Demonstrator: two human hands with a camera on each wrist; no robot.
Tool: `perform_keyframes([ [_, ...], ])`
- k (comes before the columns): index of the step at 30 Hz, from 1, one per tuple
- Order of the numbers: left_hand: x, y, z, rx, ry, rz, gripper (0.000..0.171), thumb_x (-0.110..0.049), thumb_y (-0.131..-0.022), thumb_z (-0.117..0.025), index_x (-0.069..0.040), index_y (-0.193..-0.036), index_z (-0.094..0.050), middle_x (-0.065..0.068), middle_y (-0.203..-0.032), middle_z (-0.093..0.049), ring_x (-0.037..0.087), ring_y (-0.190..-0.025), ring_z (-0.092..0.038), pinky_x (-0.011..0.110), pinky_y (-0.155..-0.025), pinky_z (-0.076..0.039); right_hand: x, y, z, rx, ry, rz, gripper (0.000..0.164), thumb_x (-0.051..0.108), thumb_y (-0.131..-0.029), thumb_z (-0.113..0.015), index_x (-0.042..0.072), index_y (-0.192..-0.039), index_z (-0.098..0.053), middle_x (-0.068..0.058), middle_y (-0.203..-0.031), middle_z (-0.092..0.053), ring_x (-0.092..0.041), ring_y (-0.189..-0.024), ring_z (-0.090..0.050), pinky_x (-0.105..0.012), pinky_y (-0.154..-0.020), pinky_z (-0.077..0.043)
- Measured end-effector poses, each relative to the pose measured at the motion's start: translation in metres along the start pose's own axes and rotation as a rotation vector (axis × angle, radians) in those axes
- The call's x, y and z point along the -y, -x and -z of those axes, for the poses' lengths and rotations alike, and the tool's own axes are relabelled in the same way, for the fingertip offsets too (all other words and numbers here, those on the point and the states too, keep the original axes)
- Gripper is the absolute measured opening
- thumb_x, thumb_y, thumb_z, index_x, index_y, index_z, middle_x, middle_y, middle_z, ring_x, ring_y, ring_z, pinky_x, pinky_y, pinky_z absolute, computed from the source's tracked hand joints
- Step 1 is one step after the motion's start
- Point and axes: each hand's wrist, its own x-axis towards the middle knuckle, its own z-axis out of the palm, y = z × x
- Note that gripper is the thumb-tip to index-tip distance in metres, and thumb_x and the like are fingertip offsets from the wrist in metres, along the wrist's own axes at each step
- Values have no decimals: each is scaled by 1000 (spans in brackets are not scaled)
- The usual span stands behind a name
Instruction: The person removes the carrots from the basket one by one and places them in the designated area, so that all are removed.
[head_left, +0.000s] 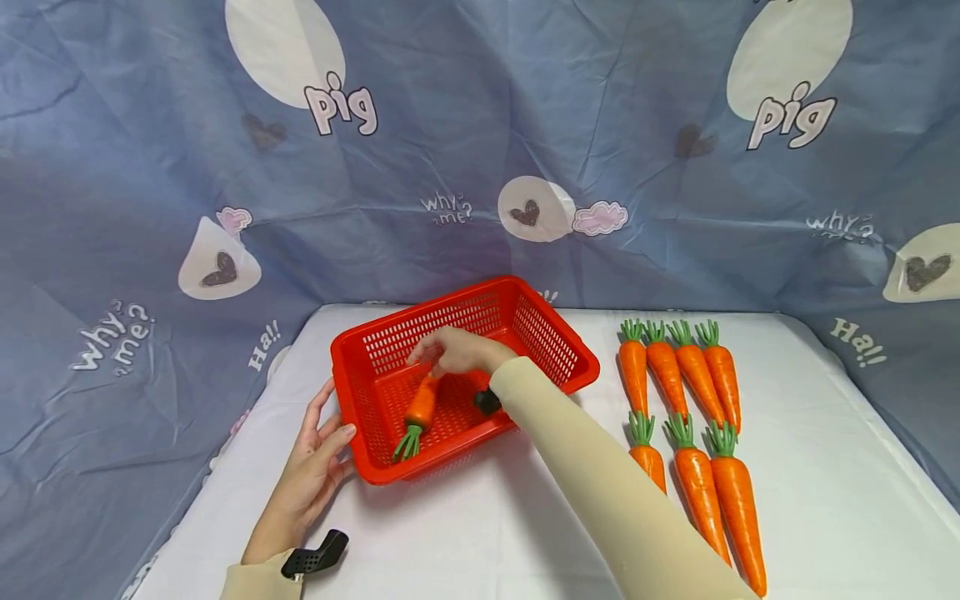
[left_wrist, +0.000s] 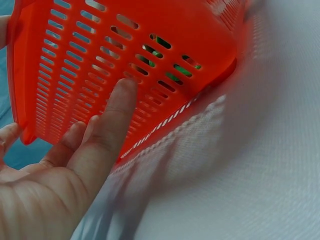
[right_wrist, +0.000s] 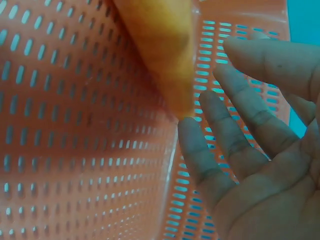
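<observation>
A red plastic basket (head_left: 465, 433) with slotted walls stands at an angle on the white table. My left hand (head_left: 311, 467) holds its left side, thumb on the rim and fingers (left_wrist: 122, 100) along the outer wall. Inside, one orange carrot (head_left: 422, 404) lies with its green top toward the near left corner. My right hand (head_left: 453, 350) is inside the basket by the carrot's pointed end, fingers spread and loosely bent. In the right wrist view, one fingertip overlaps the tip of the carrot (right_wrist: 167, 50), and the thumb stands away from it.
Several carrots lie in two rows to the right, a back row (head_left: 678, 367) and a front row (head_left: 697, 483), green tops pointing away. The right sleeve (head_left: 592, 483) overlaps one front carrot. A blue printed cloth (head_left: 420, 150) hangs behind the table (head_left: 817, 467).
</observation>
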Motion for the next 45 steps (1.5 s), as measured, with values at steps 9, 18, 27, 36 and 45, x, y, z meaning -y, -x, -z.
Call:
perform_keyframes([
  [9, 0, -1, -1, 15, 2, -16, 79, -6, -110, -55, -38, -171, -16, -4, -155, -55, 13, -131, -67, 40, -96, -63, -2, 0, -3, 28, 47, -52, 47, -12, -93, -72, 2, -137, -70, -17, -148, -67, -31, -140, -61, -40, -116, -51],
  [18, -2, -1, -3, 1, -7, -6, 80, -7, -109, -56, -40, -171, -18, -4, -153, -57, 12, -128, -69, 40, -95, -64, 4, 1, -6, -4, 227, -130, 39, -7, -91, -78, 9, -127, -77, -12, -136, -73, -25, -125, -62, -34, -107, -52],
  [27, -1, -1, -2, 5, 0, -12, 80, -6, -109, -56, -39, -171, -18, -5, -152, -57, 12, -127, -69, 40, -94, -64, 6, 5, -8, -17, 378, -174, 37, -6, -88, -81, 16, -117, -82, -7, -128, -72, -20, -112, -59, -32, -100, -51],
  [36, 1, 0, -1, 13, 8, -14, 81, -5, -109, -56, -38, -171, -16, -6, -152, -58, 11, -128, -68, 38, -95, -63, -1, 14, -3, -75, 467, -259, 27, 11, -89, -88, 23, -112, -82, -2, -129, -75, -25, -121, -64, -46, -109, -53],
  [45, -1, 0, 0, -5, 0, 6, 81, -7, -109, -57, -40, -171, -17, -6, -153, -56, 11, -127, -69, 38, -94, -64, -7, 23, 6, -68, 451, -281, 23, 20, -91, -88, 17, -114, -82, -3, -126, -75, -21, -115, -64, -42, -107, -54],
])
